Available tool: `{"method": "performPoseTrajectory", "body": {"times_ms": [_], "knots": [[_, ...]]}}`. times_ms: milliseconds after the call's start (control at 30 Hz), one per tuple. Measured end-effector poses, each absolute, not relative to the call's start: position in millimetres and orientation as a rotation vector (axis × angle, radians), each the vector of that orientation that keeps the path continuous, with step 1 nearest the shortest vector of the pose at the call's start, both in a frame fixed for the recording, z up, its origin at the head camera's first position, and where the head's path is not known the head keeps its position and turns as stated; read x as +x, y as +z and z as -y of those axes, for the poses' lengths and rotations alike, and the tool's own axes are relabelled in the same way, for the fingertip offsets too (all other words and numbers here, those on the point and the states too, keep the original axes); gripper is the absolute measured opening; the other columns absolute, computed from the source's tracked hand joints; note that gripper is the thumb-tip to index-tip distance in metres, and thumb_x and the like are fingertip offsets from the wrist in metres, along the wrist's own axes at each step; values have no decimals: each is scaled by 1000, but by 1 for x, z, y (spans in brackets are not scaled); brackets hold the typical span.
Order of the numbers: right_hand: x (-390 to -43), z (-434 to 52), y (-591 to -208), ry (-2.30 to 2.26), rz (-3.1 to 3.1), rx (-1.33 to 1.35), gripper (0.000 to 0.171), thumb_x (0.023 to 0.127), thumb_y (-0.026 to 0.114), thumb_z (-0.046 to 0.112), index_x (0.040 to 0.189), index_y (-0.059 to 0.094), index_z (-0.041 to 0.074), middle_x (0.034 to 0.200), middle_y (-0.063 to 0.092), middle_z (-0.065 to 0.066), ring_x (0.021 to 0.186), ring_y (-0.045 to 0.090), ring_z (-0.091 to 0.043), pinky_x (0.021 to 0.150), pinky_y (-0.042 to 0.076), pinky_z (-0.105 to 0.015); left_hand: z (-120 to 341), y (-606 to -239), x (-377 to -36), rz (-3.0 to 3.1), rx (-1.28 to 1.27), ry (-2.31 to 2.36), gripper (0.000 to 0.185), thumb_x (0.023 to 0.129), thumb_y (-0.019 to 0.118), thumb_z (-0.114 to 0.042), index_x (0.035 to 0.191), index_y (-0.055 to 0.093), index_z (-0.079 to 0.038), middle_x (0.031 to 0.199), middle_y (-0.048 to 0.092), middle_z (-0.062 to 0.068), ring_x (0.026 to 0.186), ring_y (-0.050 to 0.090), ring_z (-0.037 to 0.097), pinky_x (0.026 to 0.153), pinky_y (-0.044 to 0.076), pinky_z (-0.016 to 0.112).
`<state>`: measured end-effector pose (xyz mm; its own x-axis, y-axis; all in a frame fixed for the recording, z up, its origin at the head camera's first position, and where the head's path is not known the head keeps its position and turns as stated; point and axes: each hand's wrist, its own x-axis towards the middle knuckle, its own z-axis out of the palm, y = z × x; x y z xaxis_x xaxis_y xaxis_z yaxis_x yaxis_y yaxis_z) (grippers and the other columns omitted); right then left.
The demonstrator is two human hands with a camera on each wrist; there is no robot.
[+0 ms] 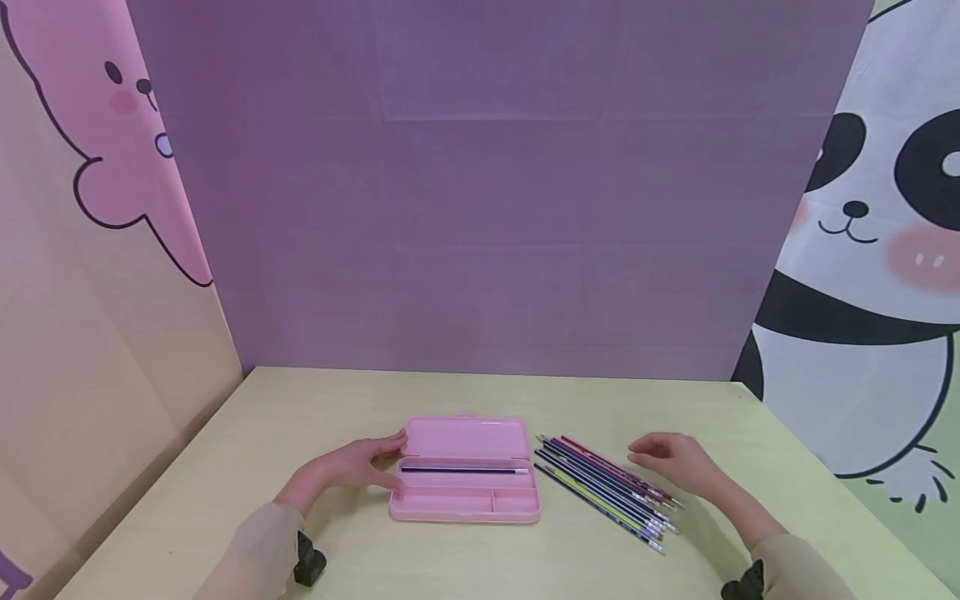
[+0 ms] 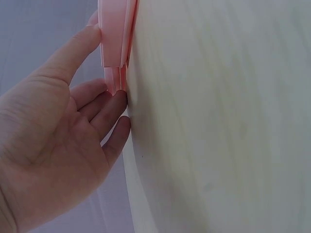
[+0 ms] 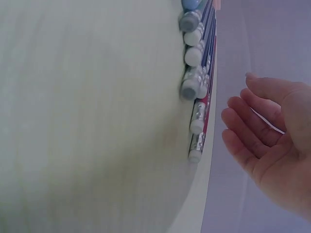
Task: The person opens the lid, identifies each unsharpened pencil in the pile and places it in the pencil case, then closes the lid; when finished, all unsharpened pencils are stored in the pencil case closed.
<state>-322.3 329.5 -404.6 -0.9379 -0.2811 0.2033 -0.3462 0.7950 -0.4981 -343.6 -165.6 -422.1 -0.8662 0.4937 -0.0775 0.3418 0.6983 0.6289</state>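
Note:
An open pink pencil case [image 1: 465, 471] lies on the pale yellow-green table [image 1: 480, 400], with one dark pencil [image 1: 463, 470] in its tray. My left hand [image 1: 352, 467] rests against the case's left end, fingers straight, thumb on the lid edge and fingertips [image 2: 114, 104] at the tray corner of the case [image 2: 115, 43]. Right of the case lies a row of several pencils [image 1: 607, 492], eraser ends [image 3: 194, 87] toward me. My right hand [image 1: 675, 462] hovers just right of them, fingers [image 3: 248, 131] relaxed and loosely bent, holding nothing.
A purple backdrop [image 1: 480, 192] stands behind the table. A pink bear panel [image 1: 97, 167] is on the left and a panda panel [image 1: 885, 250] on the right. Bare tabletop lies in front of the case and beyond it.

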Motion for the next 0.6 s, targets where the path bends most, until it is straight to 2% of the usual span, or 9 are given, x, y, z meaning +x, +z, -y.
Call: {"method": "performPoseTrajectory", "body": {"times_ms": [133,600], "knots": [[-324,-331,-407,826,2875,503,23,87,66,21,101,69,3,92,70,-5,79,61,-12,70,52,-19,166,-423,-345,-2661,676,916,89,77,74,-41,147,29,-9,154,26,11,142,21,36,114,21,54],[-330,-332,-418,789,2947,499,20,86,67,22,97,70,6,89,68,-3,78,58,-14,67,50,-25,165,-422,-343,-2669,673,894,89,77,74,-42,147,29,-10,154,26,11,142,21,35,115,21,53]]}}
